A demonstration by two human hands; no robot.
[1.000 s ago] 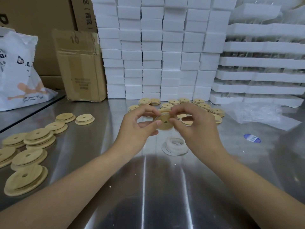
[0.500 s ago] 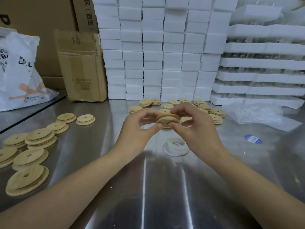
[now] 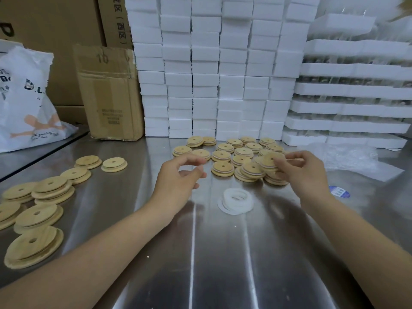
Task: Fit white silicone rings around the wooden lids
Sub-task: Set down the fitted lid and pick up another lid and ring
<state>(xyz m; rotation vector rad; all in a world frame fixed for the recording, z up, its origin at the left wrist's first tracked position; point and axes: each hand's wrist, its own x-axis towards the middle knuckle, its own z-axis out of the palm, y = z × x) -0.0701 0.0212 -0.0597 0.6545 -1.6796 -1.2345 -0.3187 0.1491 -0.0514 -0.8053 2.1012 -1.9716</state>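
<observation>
The right hand (image 3: 301, 172) pinches a round wooden lid with a centre hole (image 3: 270, 160) between thumb and fingertips, and a white band shows round the lid's edge. It holds the lid just over the cluster of ringed wooden lids (image 3: 231, 152) lying at the back middle of the shiny steel tabletop (image 3: 200, 264). The left hand (image 3: 178, 177) hangs apart from it above the tabletop, its fingers loosely curled and holding nothing. Between the two hands, nearer the person, a small pile of white silicone rings (image 3: 236, 200) lies flat on the metal. On the left of the tabletop are bare wooden lids (image 3: 46, 190) with no white band, some of them stacked. Behind everything stands a wall of white foam blocks (image 3: 205, 63), with a worn brown cardboard box (image 3: 109, 92) to its left and a white printed plastic bag (image 3: 26, 97) further left. To the right are stacked white foam trays (image 3: 352, 90), a crumpled clear plastic bag (image 3: 347, 157) and a small blue sticker (image 3: 339, 192) on the tabletop.
</observation>
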